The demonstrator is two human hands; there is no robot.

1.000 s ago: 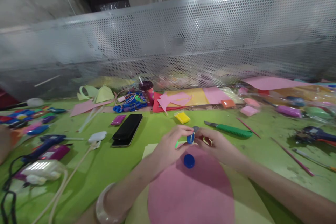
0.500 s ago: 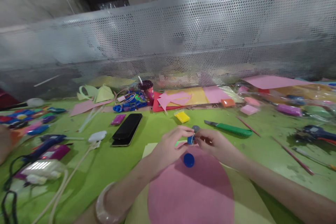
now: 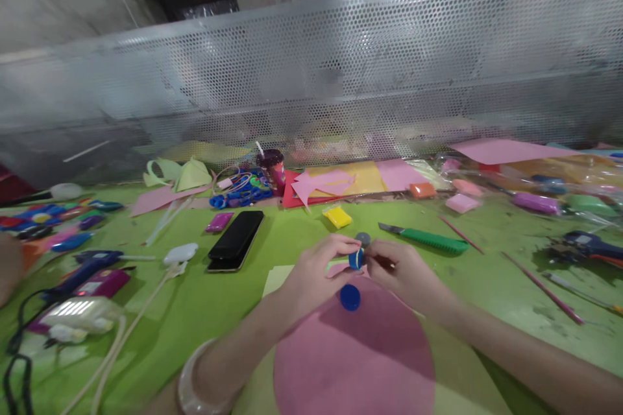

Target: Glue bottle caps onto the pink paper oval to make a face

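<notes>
My left hand (image 3: 314, 272) and my right hand (image 3: 402, 272) meet above the far edge of a round pink paper disc (image 3: 355, 356). Both pinch a small blue bottle cap (image 3: 355, 259) held on edge between their fingertips. A second blue cap (image 3: 350, 297) lies flat on the pink disc just below the hands. A grey cap (image 3: 363, 238) rests on the green table right behind them. A pale bangle (image 3: 187, 389) is on my left wrist.
A black phone (image 3: 237, 240), yellow block (image 3: 337, 216) and green utility knife (image 3: 428, 240) lie beyond the hands. Glue guns (image 3: 85, 266) and cables sit left, another glue gun (image 3: 584, 245) right. Coloured papers (image 3: 350, 178) and a perforated metal screen (image 3: 341, 78) run along the back.
The hands stay together on the blue cap; the cap has turned slightly between the fingers. Nothing else moved.
</notes>
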